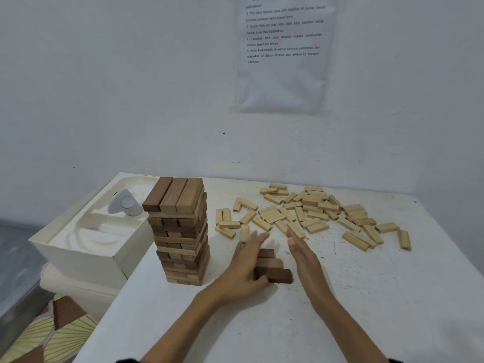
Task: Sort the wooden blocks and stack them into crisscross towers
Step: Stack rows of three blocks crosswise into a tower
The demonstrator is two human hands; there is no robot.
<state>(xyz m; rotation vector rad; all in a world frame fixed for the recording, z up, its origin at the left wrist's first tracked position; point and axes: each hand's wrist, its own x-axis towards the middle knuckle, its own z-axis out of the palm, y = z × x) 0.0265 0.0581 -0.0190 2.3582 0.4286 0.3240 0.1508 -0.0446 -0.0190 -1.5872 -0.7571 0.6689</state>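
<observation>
Where the three dark blocks [272,268] lie: lower centre, side by side on the table [366,297], right ends staggered.
Left hand [248,260]: fingers [258,238] straight, pressed along the row's left ends.
Right hand [303,255]: flat and straight, nothing held, just right of the row.
Tower [180,231]: left of centre, near the left forearm; could be toppled if brushed.
Pale blocks [314,213]: scattered behind; could be struck if the row is shoved hard.

Head-worn view; forward, downward, close

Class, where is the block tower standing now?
In the head view, the tower stands near the left edge of the table, beside the white box and left of the left hand.
</observation>
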